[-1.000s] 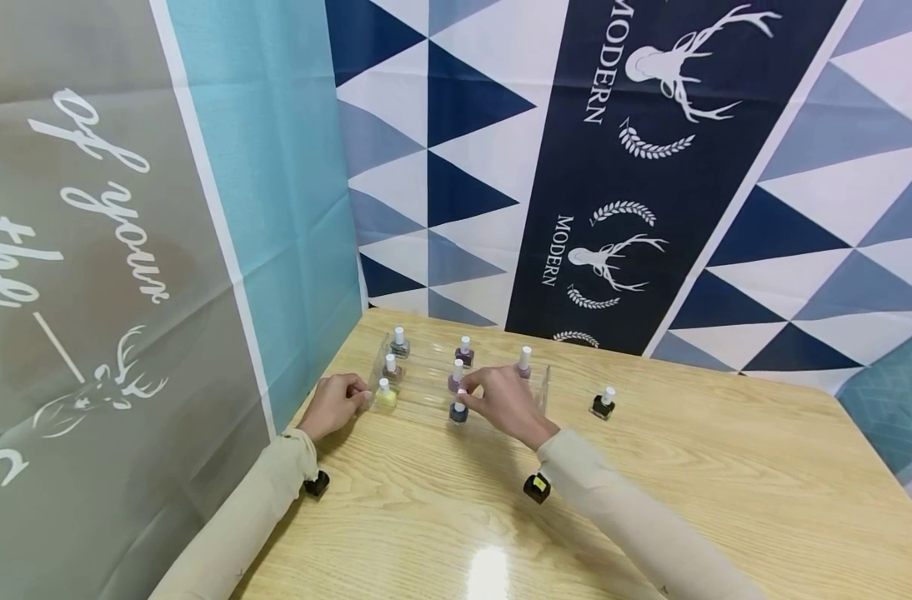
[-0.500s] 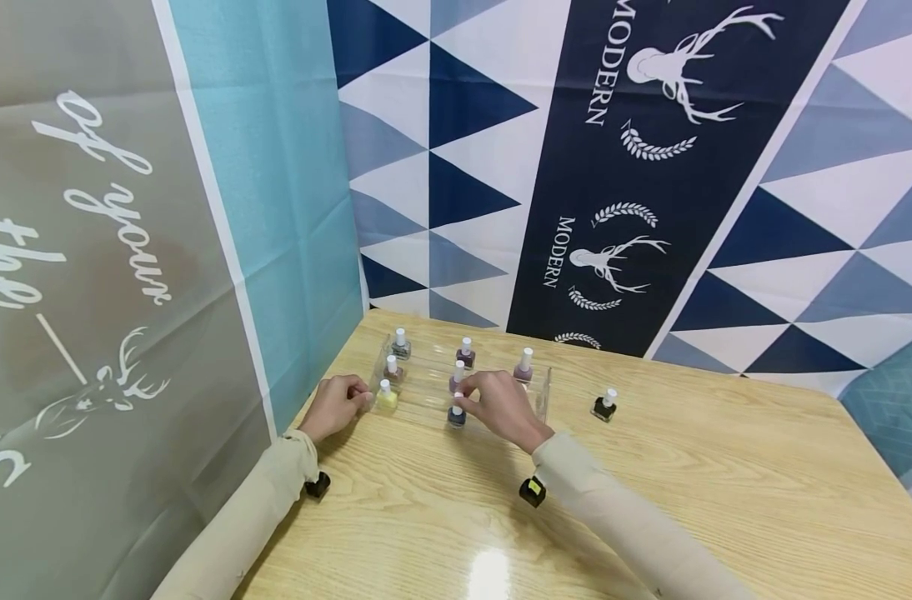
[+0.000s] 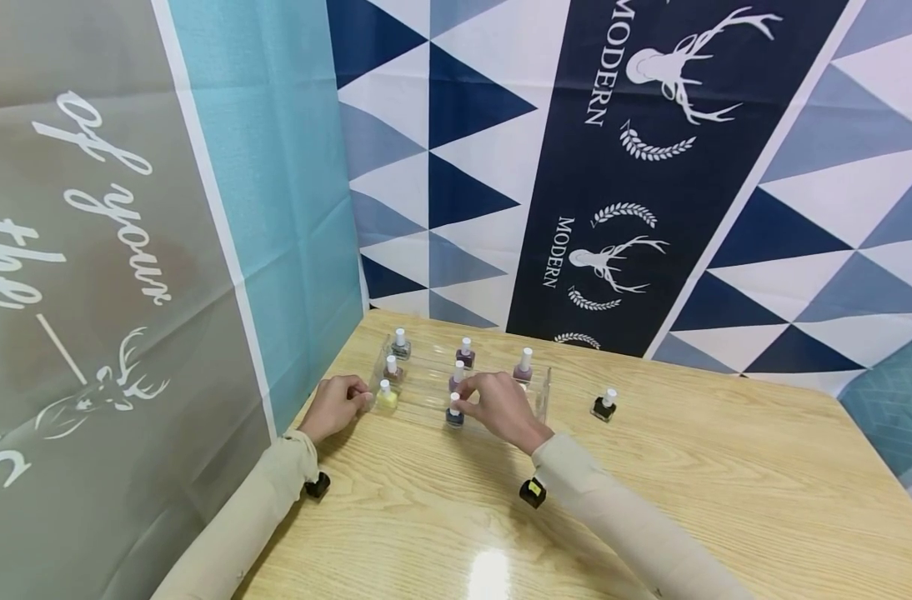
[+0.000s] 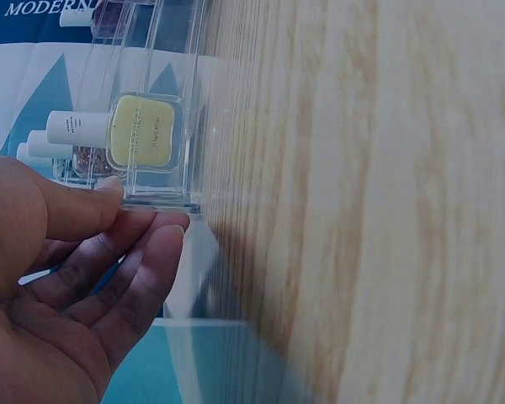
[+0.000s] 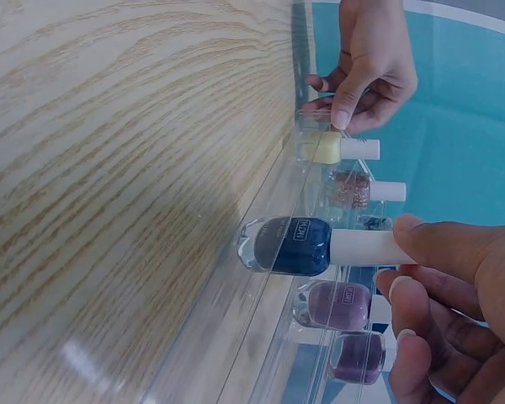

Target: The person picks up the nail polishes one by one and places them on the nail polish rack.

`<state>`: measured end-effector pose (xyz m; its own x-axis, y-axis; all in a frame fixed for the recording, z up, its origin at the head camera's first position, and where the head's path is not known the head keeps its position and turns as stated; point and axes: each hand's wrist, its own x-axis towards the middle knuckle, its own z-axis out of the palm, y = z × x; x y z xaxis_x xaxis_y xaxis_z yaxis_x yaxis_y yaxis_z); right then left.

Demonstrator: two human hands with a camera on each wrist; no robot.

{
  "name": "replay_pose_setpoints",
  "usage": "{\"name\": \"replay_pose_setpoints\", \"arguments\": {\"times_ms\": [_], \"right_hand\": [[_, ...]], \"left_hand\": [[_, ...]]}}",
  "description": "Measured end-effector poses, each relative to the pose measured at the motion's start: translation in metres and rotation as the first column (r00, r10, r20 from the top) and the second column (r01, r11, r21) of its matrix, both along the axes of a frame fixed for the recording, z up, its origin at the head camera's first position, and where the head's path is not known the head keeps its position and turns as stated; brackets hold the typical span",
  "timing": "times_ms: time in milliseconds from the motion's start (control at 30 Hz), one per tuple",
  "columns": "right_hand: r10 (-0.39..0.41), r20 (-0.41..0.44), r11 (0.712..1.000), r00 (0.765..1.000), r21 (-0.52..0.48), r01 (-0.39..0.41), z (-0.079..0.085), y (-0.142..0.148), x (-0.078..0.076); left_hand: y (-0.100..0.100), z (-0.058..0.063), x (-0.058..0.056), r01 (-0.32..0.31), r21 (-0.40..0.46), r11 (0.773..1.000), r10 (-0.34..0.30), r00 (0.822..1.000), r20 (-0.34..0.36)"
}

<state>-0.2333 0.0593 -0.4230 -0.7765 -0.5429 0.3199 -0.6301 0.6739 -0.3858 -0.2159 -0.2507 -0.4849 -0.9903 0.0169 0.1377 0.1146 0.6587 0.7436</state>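
My right hand [image 3: 504,408] pinches the white cap of a dark blue nail polish bottle [image 5: 295,246] between thumb and fingertips. This bottle stands upright at the front tier of a clear stepped display rack [image 3: 426,379]. At the rack's left end, my left hand [image 4: 76,261] grips the end wall with thumb and fingers. Right beside those fingers sits a yellow nail polish bottle [image 4: 147,130] on the front tier. Behind the blue bottle, a mauve bottle [image 5: 341,305] and a dark purple bottle [image 5: 358,358] occupy the higher tiers.
A glittery brownish bottle [image 3: 393,371] and a grey one [image 3: 400,346] fill the rack's left column. Another mauve bottle [image 3: 524,367] is at the back right. On the wooden table [image 3: 689,483], a black nail polish bottle [image 3: 604,406] stands right of the rack. Patterned cloth [image 3: 471,125] hangs behind.
My right hand has shifted slightly left along the front tier with the blue nail polish bottle. The left hand keeps its place at the rack's end.
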Motion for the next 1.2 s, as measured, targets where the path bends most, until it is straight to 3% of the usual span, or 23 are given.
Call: {"name": "replay_pose_setpoints", "arguments": {"times_ms": [367,633,867,1200], "right_hand": [[0.024,0.024,0.999,0.999,-0.033,-0.024,0.014,0.016,0.003],[-0.029,-0.006,0.999,1.0,-0.015,0.029,0.025,0.038,0.0],[0.001,-0.073,1.0,0.997,-0.011,-0.002,0.03,0.058,-0.003],[-0.065,-0.038,0.996,0.997,-0.059,0.063,0.034,0.09,-0.005]], "left_hand": [[-0.001,-0.001,0.0,0.001,0.007,1.0,-0.001,1.0,-0.002],[-0.002,0.001,0.0,0.006,0.004,1.0,-0.006,1.0,0.005],[-0.002,-0.001,0.0,-0.005,-0.006,1.0,0.005,1.0,0.01],[0.0,-0.001,-0.001,0.002,0.001,1.0,-0.002,1.0,0.015]]}}
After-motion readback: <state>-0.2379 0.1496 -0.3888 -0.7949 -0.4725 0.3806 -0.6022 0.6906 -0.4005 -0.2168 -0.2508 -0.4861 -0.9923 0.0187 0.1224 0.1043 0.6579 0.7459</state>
